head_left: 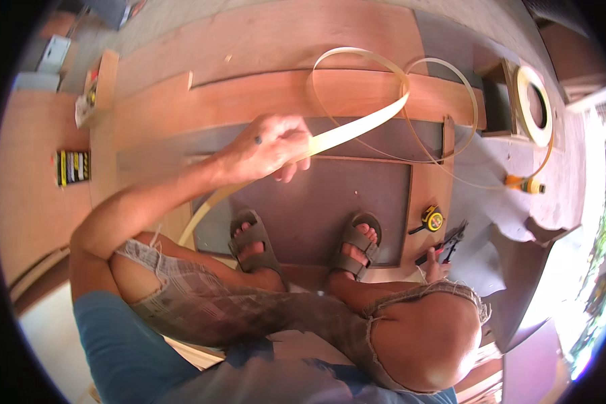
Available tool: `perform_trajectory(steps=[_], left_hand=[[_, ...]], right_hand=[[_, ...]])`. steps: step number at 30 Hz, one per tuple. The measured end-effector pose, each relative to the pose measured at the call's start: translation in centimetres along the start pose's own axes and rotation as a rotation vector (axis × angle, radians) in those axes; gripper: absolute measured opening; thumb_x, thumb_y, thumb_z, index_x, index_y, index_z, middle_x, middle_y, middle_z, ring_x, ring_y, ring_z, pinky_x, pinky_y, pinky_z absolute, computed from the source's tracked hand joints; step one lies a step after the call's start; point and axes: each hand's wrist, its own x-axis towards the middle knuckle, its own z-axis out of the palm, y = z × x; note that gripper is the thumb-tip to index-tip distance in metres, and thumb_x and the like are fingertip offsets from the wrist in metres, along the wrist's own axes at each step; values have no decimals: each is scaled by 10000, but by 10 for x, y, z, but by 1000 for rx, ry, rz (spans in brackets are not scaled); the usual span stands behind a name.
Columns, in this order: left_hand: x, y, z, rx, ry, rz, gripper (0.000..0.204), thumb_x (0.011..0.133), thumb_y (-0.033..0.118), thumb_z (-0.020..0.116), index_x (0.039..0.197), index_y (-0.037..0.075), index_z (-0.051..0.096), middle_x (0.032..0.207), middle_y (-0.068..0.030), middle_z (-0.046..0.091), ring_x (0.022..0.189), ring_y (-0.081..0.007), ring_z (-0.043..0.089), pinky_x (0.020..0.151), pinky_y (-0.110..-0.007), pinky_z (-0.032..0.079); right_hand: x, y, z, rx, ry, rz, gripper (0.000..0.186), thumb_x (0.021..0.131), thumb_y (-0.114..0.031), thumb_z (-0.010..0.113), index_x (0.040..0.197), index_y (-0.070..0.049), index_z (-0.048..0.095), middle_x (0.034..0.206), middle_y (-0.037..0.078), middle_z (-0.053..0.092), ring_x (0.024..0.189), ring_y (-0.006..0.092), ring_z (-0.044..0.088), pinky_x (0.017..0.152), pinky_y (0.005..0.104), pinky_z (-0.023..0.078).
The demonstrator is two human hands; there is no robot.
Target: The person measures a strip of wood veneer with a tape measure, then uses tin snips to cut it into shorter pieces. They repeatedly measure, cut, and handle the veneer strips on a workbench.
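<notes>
- Yellow-and-black striped box (pixel 73 167): laid flat on the wooden floor at the far left, well apart from both hands.
- Small clutter of packets (pixel 85 101): seen at the upper left beside an upright wooden offcut; details too small to tell.
- Left hand (pixel 266 145): raised over the plywood panel, its grip closed around the pale edge-banding strip; the forearm is extended from the lower left.
- Pale edge-banding strip (pixel 357 128): held in the left hand; one end is trailed down to the left past the left sandal, the other is run up to the right and curled into large loose loops above the panel.
- Plywood panel (pixel 330 209): dark-faced, framed by reddish wooden boards, laid flat on the floor; stood upon by both feet in grey sandals (pixel 252 239).
- Yellow tape measure (pixel 432 218): rested on the wooden frame board just right of the right sandal.
- Right hand (pixel 435 271): lowered beside the right knee, largely hidden behind it; whether its grip is open or closed cannot be told. It is placed just beside the pliers.
- Red-handled pliers (pixel 448 244): laid on the floor near the tape measure.
- Orange-and-yellow tool (pixel 524 183): laid on the floor at the right; kind not discernible.
- Roll of edge banding (pixel 533 104): stood against a wooden box at the upper right, its loose end led down toward the loops.
</notes>
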Motion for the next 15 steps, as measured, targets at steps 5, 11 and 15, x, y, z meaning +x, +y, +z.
perform_trajectory(steps=[5,11,15], left_hand=[[-18,15,-2,-49,-16,15,189,1044,150,468,932,12,532,802,-71,643,570,-91,577,529,-256,488],[-34,5,-24,-155,79,-12,190,1051,162,465,943,23,537,794,-70,644,567,-90,583,529,-256,490],[-33,2,-30,-188,117,68,200,1061,180,467,980,15,546,793,-89,652,570,-103,593,519,-262,495]], right_hand=[[7,-28,-48,46,6,-102,693,831,-303,752,1406,-18,491,1276,209,604,1138,339,602,966,434,472],[-32,-126,-135,294,-132,-306,711,840,-272,749,1435,-15,457,1267,196,604,1127,321,603,967,407,466],[-66,-213,-184,405,-462,-441,725,846,-252,748,1454,-13,435,1261,187,604,1119,308,603,968,389,462]])
